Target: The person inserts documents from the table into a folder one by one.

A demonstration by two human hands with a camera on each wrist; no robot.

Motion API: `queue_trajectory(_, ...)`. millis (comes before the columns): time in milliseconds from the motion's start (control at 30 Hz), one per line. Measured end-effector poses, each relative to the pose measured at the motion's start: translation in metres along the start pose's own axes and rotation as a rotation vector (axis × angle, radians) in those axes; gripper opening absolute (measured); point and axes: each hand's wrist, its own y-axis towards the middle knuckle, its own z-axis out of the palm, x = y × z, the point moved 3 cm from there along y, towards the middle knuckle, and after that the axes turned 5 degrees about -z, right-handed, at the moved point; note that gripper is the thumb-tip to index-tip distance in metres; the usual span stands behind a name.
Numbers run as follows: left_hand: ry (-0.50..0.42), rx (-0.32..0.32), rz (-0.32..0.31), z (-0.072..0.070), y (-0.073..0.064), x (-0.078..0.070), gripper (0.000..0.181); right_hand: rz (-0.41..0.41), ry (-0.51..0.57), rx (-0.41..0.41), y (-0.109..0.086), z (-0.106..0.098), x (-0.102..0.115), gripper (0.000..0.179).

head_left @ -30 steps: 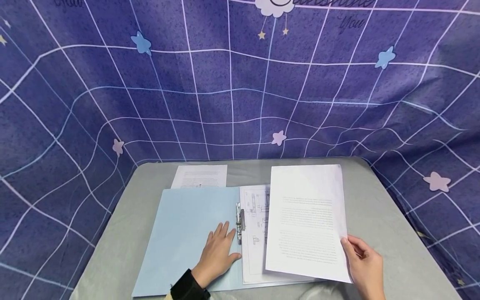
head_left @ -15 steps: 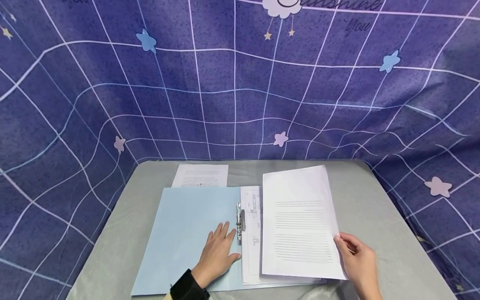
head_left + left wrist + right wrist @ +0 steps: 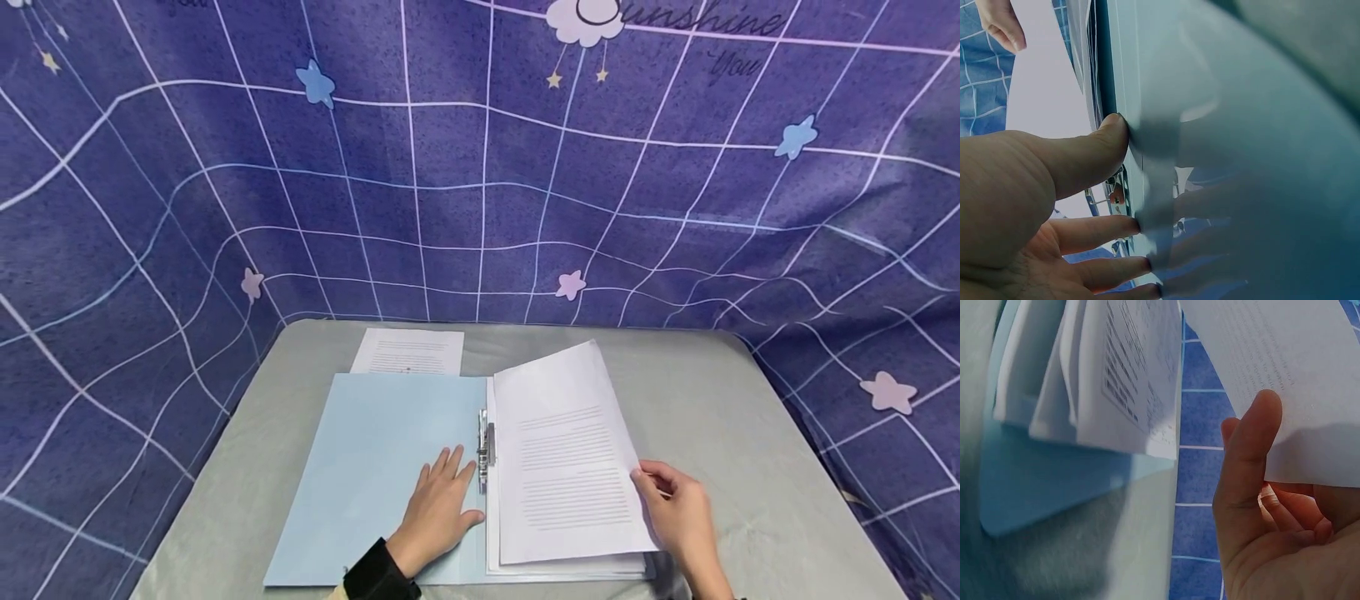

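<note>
A light blue folder (image 3: 390, 450) lies spread out on the table, a metal clip (image 3: 486, 446) along its spine. My left hand (image 3: 438, 508) rests on the folder's left cover with straight fingers, close to the clip. In the left wrist view its fingertips (image 3: 1129, 225) touch the smooth blue cover. By its right edge, my right hand (image 3: 678, 504) pinches a printed sheet of paper (image 3: 562, 467) between thumb and fingers. The sheet is tilted and raised over the folder's right side. Beneath it, in the right wrist view, stacked papers (image 3: 1129, 381) with printed drawings show.
Behind the folder's left cover a second printed page (image 3: 408, 350) sticks out on the grey table (image 3: 750, 467). A purple-blue curtain (image 3: 480, 167) with grid lines and stars hangs around the back and sides.
My right hand has carried the printed sheet leftward, close to the clip, and it now covers the drawing page below. The left hand has stayed in place on the cover.
</note>
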Motion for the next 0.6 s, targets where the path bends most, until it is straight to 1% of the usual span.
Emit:
queue_trajectory(233,0.027,-0.01,-0.004,0.001,0.0,-0.001,0.073,0.0,-0.026,0.042,-0.002,0.011,0.0,0.009)
queue_trajectory(433,0.021,0.001,-0.009,0.0,0.0,-0.003,0.073,0.036,-0.04,0.09,-0.003,0.017,-0.002,0.012)
queue_trajectory(600,0.017,-0.001,-0.011,0.0,0.0,-0.003,0.073,0.061,-0.054,0.124,-0.004,0.019,-0.001,0.018)
